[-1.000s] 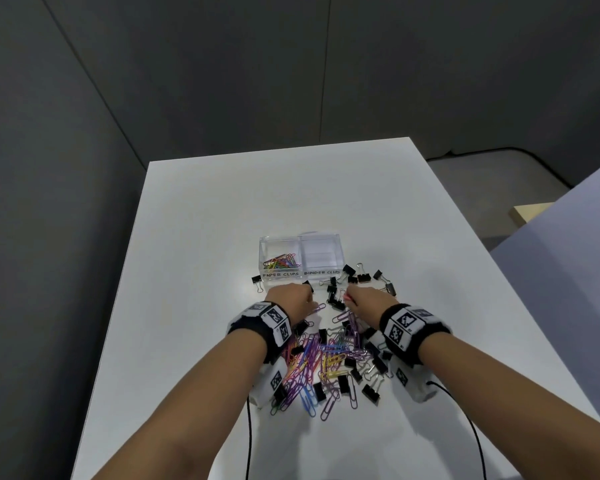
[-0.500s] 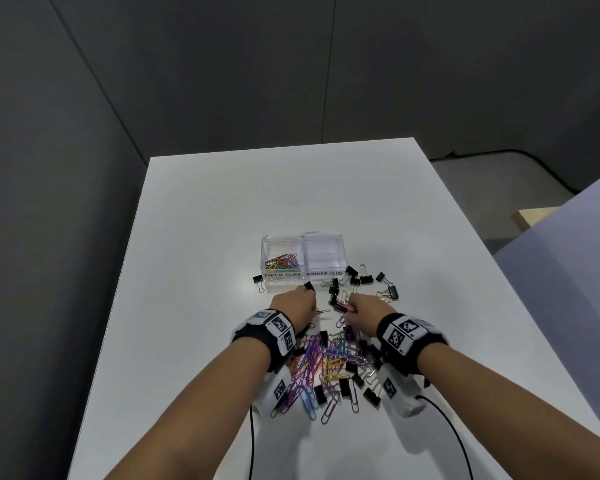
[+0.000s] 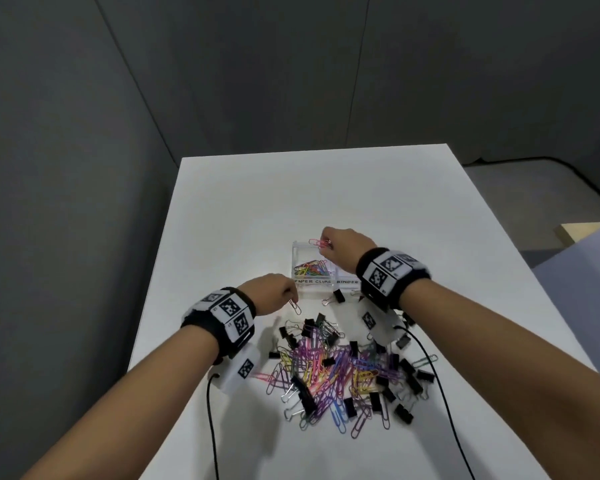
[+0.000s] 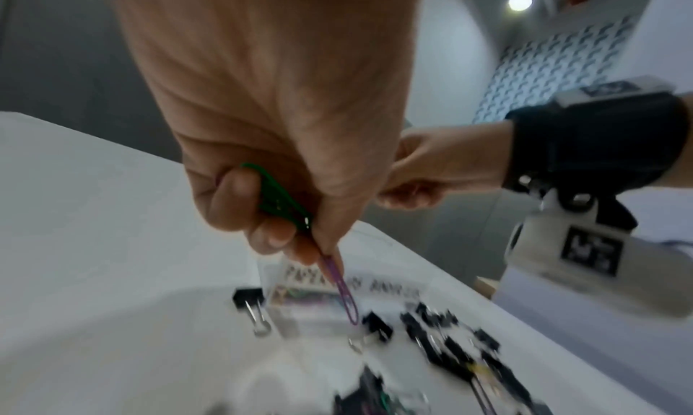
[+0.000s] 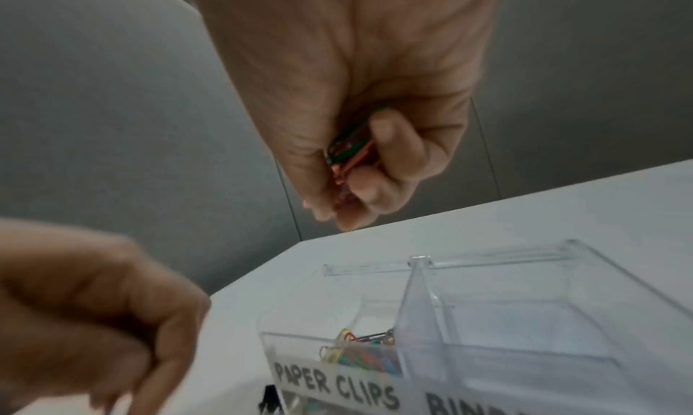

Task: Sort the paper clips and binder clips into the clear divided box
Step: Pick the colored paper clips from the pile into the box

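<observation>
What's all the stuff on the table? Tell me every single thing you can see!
clear divided box: one, see-through, middle of the table, labels read PAPER CLIPS and BINDER.
sorted paper clips: a small bunch, many colours, in the PAPER CLIPS compartment; the other compartment looks empty.
loose paper clips: too many to count, purple, pink, yellow, blue, silver, piled nearer than the box.
binder clips: many, black, mixed through the pile and beside the box.
table: one, white.
cables: two, black, running from the wrist cameras.
left hand: pinches a purple paper clip, a green one tucked in its fingers, by the box.
right hand: holds pink and green paper clips above the box.
</observation>
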Demonstrator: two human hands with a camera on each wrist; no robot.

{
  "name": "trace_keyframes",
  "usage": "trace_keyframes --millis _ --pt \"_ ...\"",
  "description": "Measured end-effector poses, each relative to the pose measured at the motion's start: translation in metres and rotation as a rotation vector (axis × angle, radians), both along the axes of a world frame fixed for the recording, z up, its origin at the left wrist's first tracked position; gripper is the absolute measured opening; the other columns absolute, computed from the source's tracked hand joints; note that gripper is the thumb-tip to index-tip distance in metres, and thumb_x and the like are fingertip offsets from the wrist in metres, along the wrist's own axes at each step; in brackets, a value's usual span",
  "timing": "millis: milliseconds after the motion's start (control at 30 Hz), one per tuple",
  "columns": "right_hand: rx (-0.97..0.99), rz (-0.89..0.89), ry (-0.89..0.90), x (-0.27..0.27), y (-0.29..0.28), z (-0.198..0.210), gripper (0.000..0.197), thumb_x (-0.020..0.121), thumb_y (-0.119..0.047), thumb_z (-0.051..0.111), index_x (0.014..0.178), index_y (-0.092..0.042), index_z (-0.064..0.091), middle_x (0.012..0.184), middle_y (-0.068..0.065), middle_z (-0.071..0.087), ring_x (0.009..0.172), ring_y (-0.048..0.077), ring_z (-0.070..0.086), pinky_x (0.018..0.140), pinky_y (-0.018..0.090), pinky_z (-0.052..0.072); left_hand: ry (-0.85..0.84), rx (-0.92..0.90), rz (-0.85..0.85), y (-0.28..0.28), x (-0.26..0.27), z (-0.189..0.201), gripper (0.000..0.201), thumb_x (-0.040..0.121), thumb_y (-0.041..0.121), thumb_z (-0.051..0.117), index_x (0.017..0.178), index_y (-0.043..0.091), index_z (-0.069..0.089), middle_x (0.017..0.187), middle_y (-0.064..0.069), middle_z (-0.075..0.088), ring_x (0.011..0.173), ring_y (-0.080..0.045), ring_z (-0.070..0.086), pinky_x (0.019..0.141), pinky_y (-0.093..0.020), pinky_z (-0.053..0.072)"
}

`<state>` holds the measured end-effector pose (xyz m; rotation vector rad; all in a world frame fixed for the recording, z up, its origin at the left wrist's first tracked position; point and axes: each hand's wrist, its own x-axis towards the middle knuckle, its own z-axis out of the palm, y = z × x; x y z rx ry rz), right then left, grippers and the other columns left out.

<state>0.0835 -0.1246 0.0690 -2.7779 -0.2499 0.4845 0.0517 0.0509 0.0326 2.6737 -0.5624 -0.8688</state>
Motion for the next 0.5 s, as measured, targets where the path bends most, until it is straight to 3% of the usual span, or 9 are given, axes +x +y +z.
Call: trace_keyframes --millis 133,267,400,500 --pt "-0.129 0.056 0.063 0.014 0.023 -0.019 0.026 0.093 -0.010 0.044 0.117 -0.008 0.052 0.117 0.014 0.062 0.104 0.032 0.060 0.085 0.036 0.048 -0.033 -0.073 0.075 0.008 0.015 0.012 0.031 0.099 0.012 0.036 0.112 0.007 0.065 0.121 -0.008 0.064 0.111 -0.022 0.057 0.089 -0.024 0.040" --pt "0.001 0.049 0.046 0.010 0.024 -0.027 0.037 0.093 -0.015 0.050 0.130 -0.011 0.047 0.127 0.012 0.058 0.116 0.029 0.055 0.097 0.039 0.046 -0.145 -0.131 0.109 0.001 0.030 0.020 0.032 0.100 0.011 0.034 0.112 0.007 0.063 0.119 -0.011 0.061 0.106 -0.026 0.059 0.086 -0.029 0.042" --pt "0.061 -0.020 -0.077 0.001 -0.001 -0.020 0.023 0.094 -0.017 0.046 0.113 -0.013 0.058 0.113 0.007 0.065 0.102 0.025 0.060 0.086 0.035 0.048 -0.213 -0.124 0.068 -0.018 0.047 0.017 0.030 0.101 0.014 0.033 0.113 0.009 0.060 0.118 -0.012 0.053 0.100 -0.029 0.059 0.087 -0.033 0.043" --pt "0.037 -0.055 -0.107 -0.014 -0.028 -0.019 0.019 0.095 -0.019 0.045 0.104 -0.014 0.061 0.106 0.004 0.067 0.096 0.025 0.061 0.081 0.034 0.049 -0.225 -0.088 0.000 -0.037 0.057 0.009 0.030 0.100 0.013 0.035 0.114 0.009 0.061 0.121 -0.013 0.053 0.105 -0.030 0.057 0.090 -0.035 0.043"
